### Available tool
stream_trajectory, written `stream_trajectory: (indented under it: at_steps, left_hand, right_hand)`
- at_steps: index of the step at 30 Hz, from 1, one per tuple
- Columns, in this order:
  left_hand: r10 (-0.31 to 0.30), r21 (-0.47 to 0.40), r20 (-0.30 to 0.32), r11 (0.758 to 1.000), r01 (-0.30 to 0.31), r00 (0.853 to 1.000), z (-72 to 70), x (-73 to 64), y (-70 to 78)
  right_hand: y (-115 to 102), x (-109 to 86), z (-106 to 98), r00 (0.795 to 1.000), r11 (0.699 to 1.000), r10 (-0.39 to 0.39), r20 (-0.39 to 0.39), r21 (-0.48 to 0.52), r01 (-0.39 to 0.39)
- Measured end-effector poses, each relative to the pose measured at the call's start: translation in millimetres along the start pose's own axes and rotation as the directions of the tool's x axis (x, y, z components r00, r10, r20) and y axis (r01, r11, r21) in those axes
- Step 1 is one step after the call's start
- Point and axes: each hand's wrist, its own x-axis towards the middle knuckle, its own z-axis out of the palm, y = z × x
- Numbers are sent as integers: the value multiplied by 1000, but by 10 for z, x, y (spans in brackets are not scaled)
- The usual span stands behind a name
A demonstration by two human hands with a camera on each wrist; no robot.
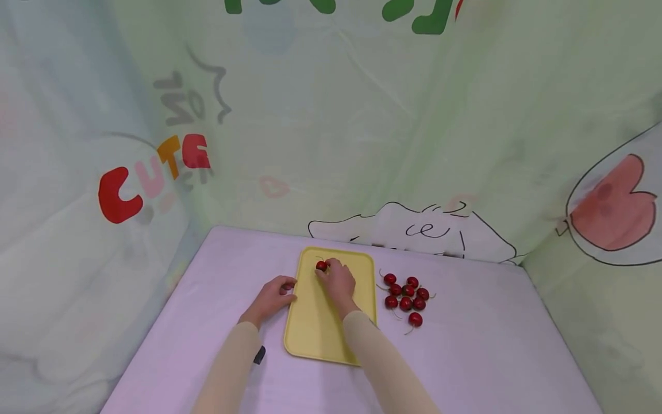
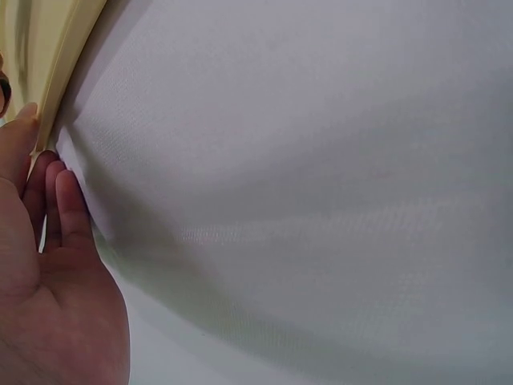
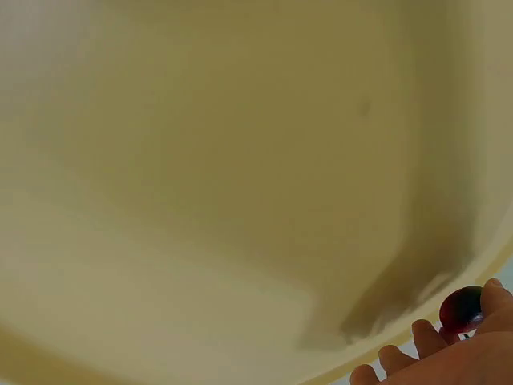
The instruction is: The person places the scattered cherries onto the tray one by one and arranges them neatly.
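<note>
A yellow rectangular tray (image 1: 315,322) lies lengthwise on the table. My left hand (image 1: 272,298) is at its left side, thumb and fingers pinching the edge. The left wrist view shows the thumb on the tray's rim (image 2: 68,60) and the fingers (image 2: 74,200) beside and partly beneath it. Over the far part of the tray, my right hand (image 1: 340,283) holds a dark red cherry (image 1: 321,265) with a stem. Seen from the right wrist, that cherry (image 3: 461,310) sits between thumb and fingers. Whether it touches the tray cannot be told.
Several stemmed cherries (image 1: 405,290) lie in a loose cluster right of the tray, one lower cherry (image 1: 415,319) slightly apart. A small black object (image 1: 260,355) shows beside the left forearm. Printed curtains (image 1: 331,144) enclose the lilac-covered table (image 1: 491,345).
</note>
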Motion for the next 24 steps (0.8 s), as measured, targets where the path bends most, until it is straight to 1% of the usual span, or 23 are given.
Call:
stream_trajectory:
  at_steps: [3, 5, 10, 13, 16, 19, 22, 24]
  left_hand:
    - [-6, -8, -1, 1000, 6, 1000, -4, -5, 8]
    - [5, -7, 2, 1000, -4, 1000, 14, -1, 1]
    - [8, 5, 27, 1000, -8, 1000, 70, 14, -46]
    - [-12, 11, 30, 1000, 12, 999, 57, 21, -60]
    - [-16, 18, 24, 1000, 16, 1000, 27, 28, -54]
    - [-6, 12, 21, 1000, 6, 1000, 15, 26, -27]
    - [-16, 11, 24, 1000, 16, 1000, 3, 18, -22]
    - [-28, 18, 29, 999, 28, 999, -8, 13, -35]
  right_hand:
    - [-36, -18, 20, 1000, 1000, -12, -1, -24, 12]
    - [-52, -40, 23, 1000, 999, -15, -1, -36, 15]
    - [-69, -66, 35, 1000, 999, -20, -15, -48, 19]
    - [-84, -47, 53, 999, 999, -29, -16, -40, 28]
    - [-95, -20, 62, 999, 999, -35, -8, -28, 35]
    - [-92, -23, 19, 1000, 1000, -26, 5, 8, 26]
    - [-109, -53, -72, 1000, 996, -11, 21, 87, 9]
    - [-120, -78, -152, 999, 989, -20, 33, 145, 15]
